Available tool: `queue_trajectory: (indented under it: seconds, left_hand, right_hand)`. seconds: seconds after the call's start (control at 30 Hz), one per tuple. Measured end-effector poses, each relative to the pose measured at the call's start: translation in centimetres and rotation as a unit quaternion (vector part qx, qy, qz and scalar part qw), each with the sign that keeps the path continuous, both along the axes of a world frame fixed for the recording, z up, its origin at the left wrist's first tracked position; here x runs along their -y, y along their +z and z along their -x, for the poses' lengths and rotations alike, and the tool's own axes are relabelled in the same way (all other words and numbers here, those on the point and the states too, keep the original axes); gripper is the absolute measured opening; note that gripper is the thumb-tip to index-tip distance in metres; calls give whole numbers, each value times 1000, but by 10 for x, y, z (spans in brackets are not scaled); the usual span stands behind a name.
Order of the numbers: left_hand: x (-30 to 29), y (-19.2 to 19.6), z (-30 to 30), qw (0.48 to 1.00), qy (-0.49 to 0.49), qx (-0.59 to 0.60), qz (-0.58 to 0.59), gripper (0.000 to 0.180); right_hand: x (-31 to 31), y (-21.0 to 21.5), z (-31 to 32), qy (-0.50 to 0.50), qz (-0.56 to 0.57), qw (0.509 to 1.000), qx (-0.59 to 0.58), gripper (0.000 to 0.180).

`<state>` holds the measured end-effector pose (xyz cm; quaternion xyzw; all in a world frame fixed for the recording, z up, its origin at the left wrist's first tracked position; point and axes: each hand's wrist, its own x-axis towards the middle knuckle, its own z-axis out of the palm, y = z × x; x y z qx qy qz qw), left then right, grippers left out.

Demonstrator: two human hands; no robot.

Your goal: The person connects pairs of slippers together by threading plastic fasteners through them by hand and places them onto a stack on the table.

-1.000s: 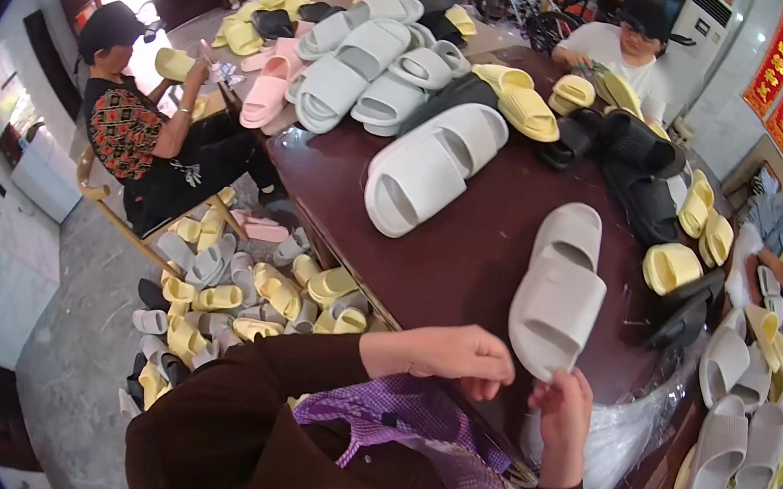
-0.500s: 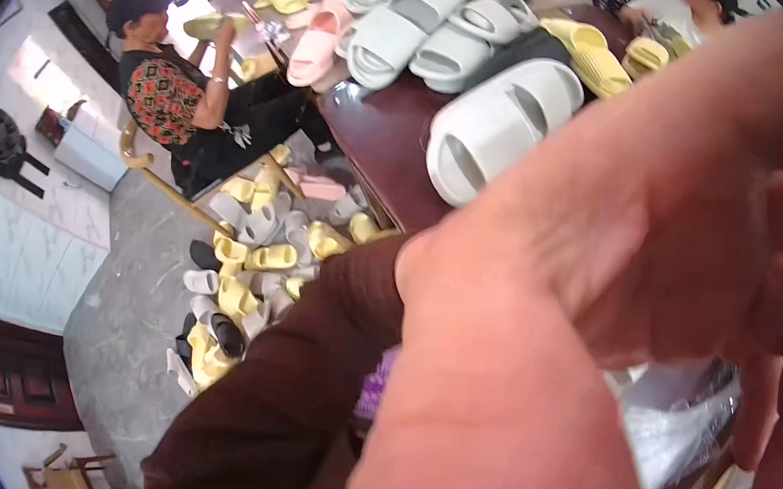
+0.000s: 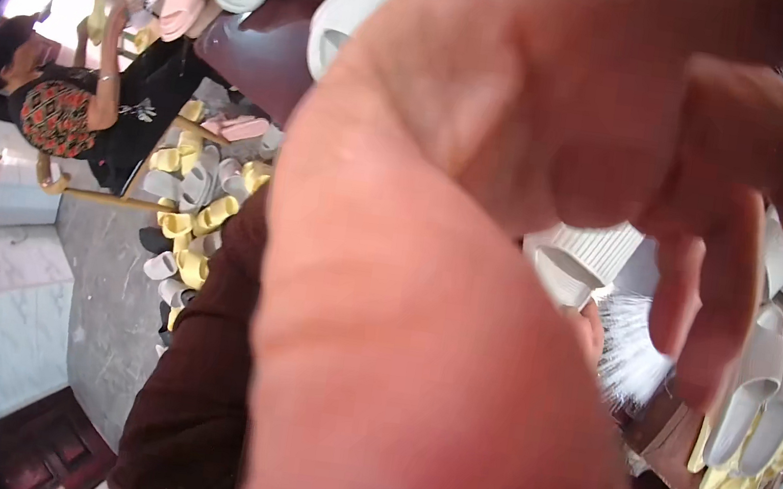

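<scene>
My left hand (image 3: 612, 145) is raised very close, with its forearm filling the middle of the head view. The wrist is bent and the fingers hang down loosely, apart, with nothing seen between them. Below it, partly behind the forearm, a pale grey ribbed slipper (image 3: 600, 250) shows. A few fingers of my right hand (image 3: 588, 327) grip its lower edge; the rest of that hand is hidden. Beside them is a tuft of white bristles (image 3: 634, 356), seemingly a brush, whose handle I cannot see.
Grey and yellow slippers (image 3: 756, 391) are stacked at the right. Pale and pink slippers lie on the dark red table (image 3: 264, 50) at the upper left. A seated person (image 3: 58, 107) handles a yellow slipper. Many slippers (image 3: 181, 227) litter the floor.
The view has swung right, so table and seated person sit farther left. The grey slipper with the gripping fingers has come into sight. My raised hand stays close, its fingers still apart.
</scene>
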<state>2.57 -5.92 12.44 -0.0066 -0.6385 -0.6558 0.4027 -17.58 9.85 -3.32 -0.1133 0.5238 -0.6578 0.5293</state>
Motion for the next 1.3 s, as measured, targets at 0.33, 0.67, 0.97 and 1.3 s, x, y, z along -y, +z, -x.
queue_trajectory:
  seconds: [0.33, 0.67, 0.97, 1.3]
  left_hand:
    - [82, -62, 36, 998, -52, -19, -8, 40]
    - [107, -156, 35, 911, 244, 299, -142, 47]
    - [122, -167, 21, 927, 215, 239, -191, 27]
    - [167, -89, -45, 931, 274, 171, -168, 27]
  right_hand:
    - [-30, 5, 28, 57, -10, 995, -80, 38]
    - [-58, 17, 38, 139, -55, 978, -148, 37]
    - [-51, 16, 33, 144, -86, 971, -171, 34]
    - [-109, 62, 113, 2, -66, 896, -439, 32]
